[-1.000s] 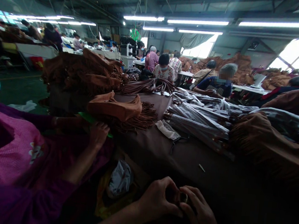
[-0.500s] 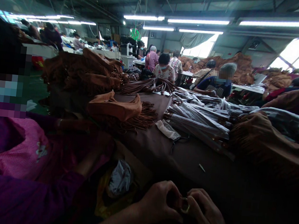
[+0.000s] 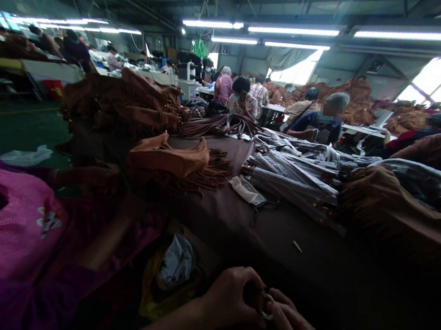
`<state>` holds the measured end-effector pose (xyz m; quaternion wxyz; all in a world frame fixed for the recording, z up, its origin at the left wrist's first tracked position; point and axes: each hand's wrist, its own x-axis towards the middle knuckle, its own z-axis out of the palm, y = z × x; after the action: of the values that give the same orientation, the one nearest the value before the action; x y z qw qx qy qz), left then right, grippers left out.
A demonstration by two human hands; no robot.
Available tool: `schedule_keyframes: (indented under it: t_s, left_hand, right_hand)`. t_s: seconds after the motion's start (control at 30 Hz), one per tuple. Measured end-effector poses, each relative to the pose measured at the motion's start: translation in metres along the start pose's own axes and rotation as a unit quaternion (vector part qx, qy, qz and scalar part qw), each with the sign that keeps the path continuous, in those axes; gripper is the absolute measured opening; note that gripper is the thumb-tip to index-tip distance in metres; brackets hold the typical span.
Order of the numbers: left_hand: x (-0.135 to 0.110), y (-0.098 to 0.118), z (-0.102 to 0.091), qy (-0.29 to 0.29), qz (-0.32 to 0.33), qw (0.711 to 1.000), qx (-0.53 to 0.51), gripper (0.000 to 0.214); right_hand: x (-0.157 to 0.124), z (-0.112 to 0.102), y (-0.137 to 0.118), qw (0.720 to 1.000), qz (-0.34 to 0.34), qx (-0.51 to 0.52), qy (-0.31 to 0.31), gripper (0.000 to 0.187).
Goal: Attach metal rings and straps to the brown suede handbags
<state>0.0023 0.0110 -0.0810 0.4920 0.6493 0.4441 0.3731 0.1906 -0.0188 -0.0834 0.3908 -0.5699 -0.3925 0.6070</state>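
Low in the head view, my left hand (image 3: 230, 294) and my right hand (image 3: 296, 325) meet over the dark table edge. Between their fingertips is a gold-coloured metal ring (image 3: 267, 306). Thumb and fingers of the left hand pinch at its left side, while the right fingers close on its right side. Whatever the ring is attached to is lost in the shadow below. Beyond my hands, a small pale stick-like piece (image 3: 297, 246) lies on the dark brown table cover (image 3: 252, 236).
A brown fringed bag (image 3: 170, 157) lies ahead, with piled brown bags (image 3: 120, 102) behind it. Wrapped straps (image 3: 295, 167) and a white mask-like item (image 3: 247, 190) lie on the table. A co-worker in purple (image 3: 12, 227) sits close at left. A yellow bag (image 3: 154, 305) stands by my left forearm.
The ring has turned to face the camera more and shifted slightly left. My right hand has moved down and left. The co-worker at left has leaned away, partly out of view.
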Motion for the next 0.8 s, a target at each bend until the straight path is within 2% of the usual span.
schedule_keyframes:
  t_s: [0.13, 0.2, 0.27, 0.37, 0.43, 0.47, 0.53, 0.6, 0.63, 0.7, 0.8]
  left_hand:
    - [-0.002, -0.006, -0.001, -0.011, 0.078, 0.997, -0.01, 0.054]
    - [-0.002, -0.011, -0.001, -0.029, 0.116, 0.993, -0.01, 0.054]
    - [-0.003, -0.016, 0.0, -0.047, 0.131, 0.99, 0.003, 0.053]
    - [-0.004, -0.018, 0.003, -0.039, 0.116, 0.992, 0.017, 0.055]
    - [-0.004, -0.015, 0.005, -0.02, 0.104, 0.994, 0.012, 0.056]
    - [-0.004, -0.012, 0.006, -0.014, 0.103, 0.995, 0.009, 0.055]
    - [-0.004, -0.006, 0.006, -0.009, 0.106, 0.994, 0.01, 0.05]
    - [-0.002, -0.003, 0.003, -0.017, 0.106, 0.994, 0.021, 0.044]
    - [-0.001, -0.003, 0.001, -0.029, 0.104, 0.994, 0.026, 0.043]
    - [0.001, -0.006, -0.003, -0.059, 0.107, 0.992, 0.032, 0.043]
    - [0.005, -0.012, -0.008, -0.096, 0.126, 0.987, 0.026, 0.043]
  right_hand:
    - [-0.011, 0.004, -0.021, 0.986, 0.075, 0.062, -0.132, 0.044]
    - [-0.012, 0.001, -0.029, 0.984, 0.063, 0.031, -0.163, 0.042]
    - [-0.01, -0.004, -0.028, 0.985, 0.036, -0.028, -0.166, 0.044]
    - [-0.01, -0.007, -0.011, 0.986, -0.029, -0.103, -0.129, 0.048]
    - [-0.012, -0.004, 0.004, 0.981, -0.11, -0.15, -0.047, 0.045]
    - [-0.014, -0.001, 0.011, 0.969, -0.165, -0.182, 0.013, 0.041]
    - [-0.018, 0.007, 0.023, 0.912, -0.289, -0.261, 0.128, 0.031]
    - [-0.019, 0.013, 0.028, 0.838, -0.39, -0.327, 0.194, 0.022]
    - [-0.019, 0.014, 0.03, 0.811, -0.421, -0.349, 0.205, 0.02]
    - [-0.016, 0.011, 0.029, 0.789, -0.447, -0.377, 0.19, 0.018]
    - [-0.011, -0.003, 0.023, 0.811, -0.428, -0.389, 0.09, 0.018]
